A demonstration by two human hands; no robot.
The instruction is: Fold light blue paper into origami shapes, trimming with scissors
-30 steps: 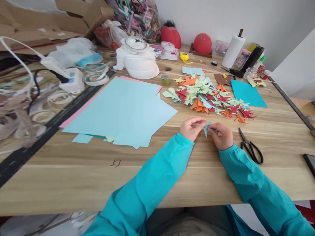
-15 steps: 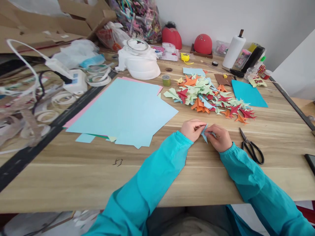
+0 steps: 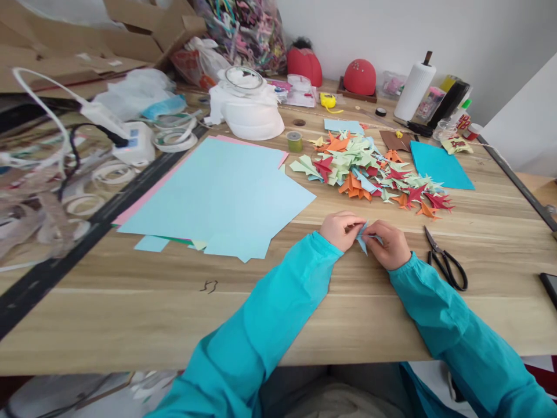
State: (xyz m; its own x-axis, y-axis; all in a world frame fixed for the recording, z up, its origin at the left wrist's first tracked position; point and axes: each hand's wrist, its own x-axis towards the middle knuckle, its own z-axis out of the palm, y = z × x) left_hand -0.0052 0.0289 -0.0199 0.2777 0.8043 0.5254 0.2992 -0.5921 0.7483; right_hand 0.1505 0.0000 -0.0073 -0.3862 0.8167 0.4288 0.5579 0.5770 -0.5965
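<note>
Between my two hands is a small light-blue paper crane [image 3: 362,238], its pointed folds showing in the gap. My left hand [image 3: 342,229] pinches one side of it with thumb and fingers. From the other side my right hand [image 3: 389,244] grips it, fingertips close to those of the left. Just beyond my hands lies a heap of folded paper cranes [image 3: 354,154] in pale green, orange, red and blue. Black-handled scissors [image 3: 448,264] rest to the right of my right hand.
Large light-blue paper sheets [image 3: 209,191] lie at left over pink ones. A bright blue paper square [image 3: 439,165] sits at right behind the heap. A green thread spool [image 3: 295,141], a yellow tape measure [image 3: 328,101] and white tape rolls [image 3: 174,136] stand farther back.
</note>
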